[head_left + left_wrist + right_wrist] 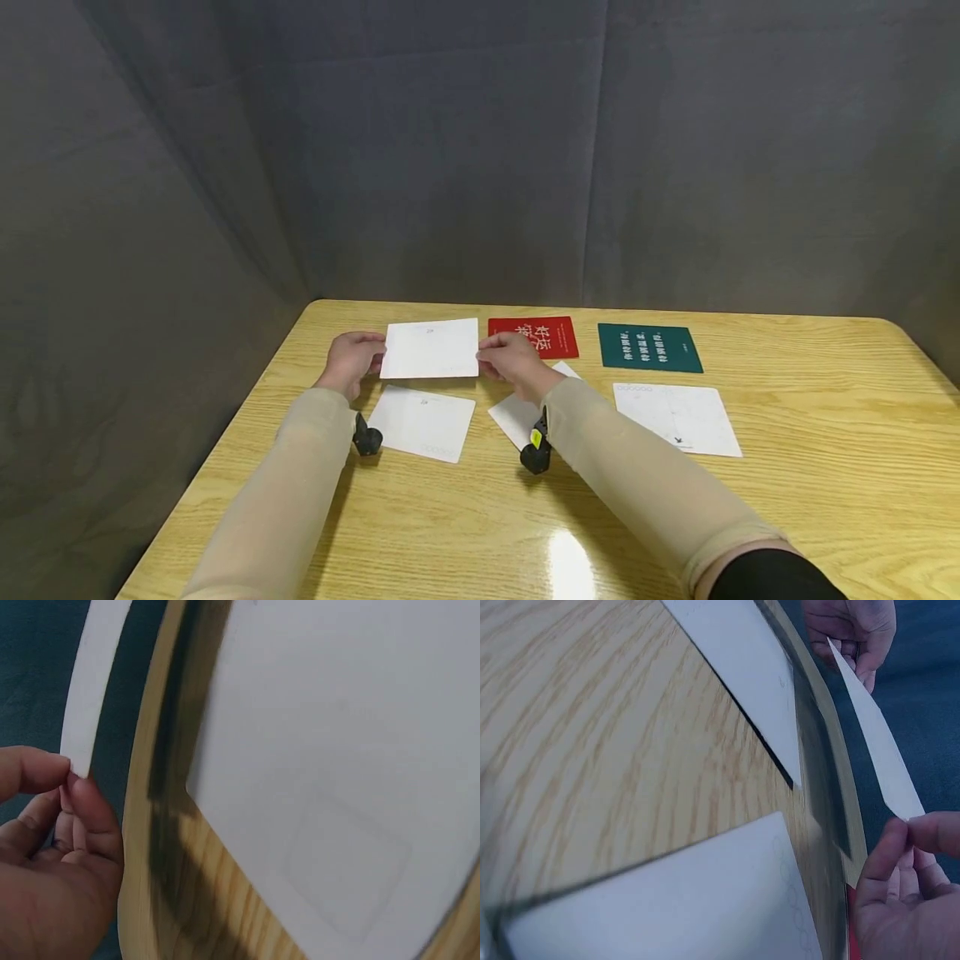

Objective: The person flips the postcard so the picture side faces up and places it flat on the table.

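A white card [430, 348] is held up between both hands, its plain face with a small printed mark toward the head camera. My left hand [353, 361] pinches its left edge; in the left wrist view, the thumb and a finger of that hand [67, 847] meet at the corner of the card [94, 682]. On the opposite edge, my right hand [517, 360] pinches the card, with a fingertip grip also visible in the right wrist view, where the card [881, 750] spans both hands. Another white card [423, 422] lies on the table just below the held one.
Behind the right hand lies a red card [558, 337] with white characters. Right of it is a dark green card [648, 348]. A white card [517, 418] sits partly under the right forearm, another white card [678, 419] farther right. The wooden table [435, 525] ends before a grey curtain [450, 167].
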A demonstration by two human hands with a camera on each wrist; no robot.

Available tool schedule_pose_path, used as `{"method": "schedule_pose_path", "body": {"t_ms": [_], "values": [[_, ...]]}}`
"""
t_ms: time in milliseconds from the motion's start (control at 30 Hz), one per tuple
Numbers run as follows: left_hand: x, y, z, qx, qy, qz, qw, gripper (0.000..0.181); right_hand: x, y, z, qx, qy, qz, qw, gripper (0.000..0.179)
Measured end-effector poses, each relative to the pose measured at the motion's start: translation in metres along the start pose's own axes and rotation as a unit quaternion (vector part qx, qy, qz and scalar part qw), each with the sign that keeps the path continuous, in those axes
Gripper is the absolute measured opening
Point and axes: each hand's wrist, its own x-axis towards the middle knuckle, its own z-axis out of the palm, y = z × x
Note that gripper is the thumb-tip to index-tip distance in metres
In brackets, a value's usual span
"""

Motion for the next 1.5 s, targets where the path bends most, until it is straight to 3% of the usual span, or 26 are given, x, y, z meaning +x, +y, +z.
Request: {"method": "schedule_pose_path", "body": {"t_ms": [233, 433, 700, 867, 1200, 1500], "values": [[0.001, -0.001, -0.003, 0.013, -0.005, 0.011, 0.9998, 0.033, 0.0, 0.001, -0.001, -0.038, -0.01, -0.011, 0.9992, 0.007], [0.0, 0.003, -0.005, 0.008, -0.013, 0.02, 0.9997, 0.031, 0.001, 0.001, -0.002, -0.041, -0.012, -0.009, 0.9991, 0.009], [-0.005, 0.005, -0.009, 0.012, -0.015, 0.049, 0.9986, 0.025, 0.0, -0.004, -0.005, -0.015, -0.037, -0.005, 0.9992, 0.006], [-0.006, 0.006, -0.009, -0.021, -0.023, 0.058, 0.9978, 0.019, 0.0, -0.007, -0.005, 0.023, -0.033, 0.001, 0.9992, 0.007], [-0.008, 0.005, -0.01, -0.109, -0.049, 0.048, 0.9917, 0.016, 0.003, -0.003, -0.006, 0.09, -0.024, -0.009, 0.9956, 0.02], [-0.01, 0.004, -0.011, -0.12, -0.063, 0.018, 0.9906, 0.027, 0.003, -0.003, -0.009, 0.124, -0.026, -0.01, 0.9919, 0.023]]}}
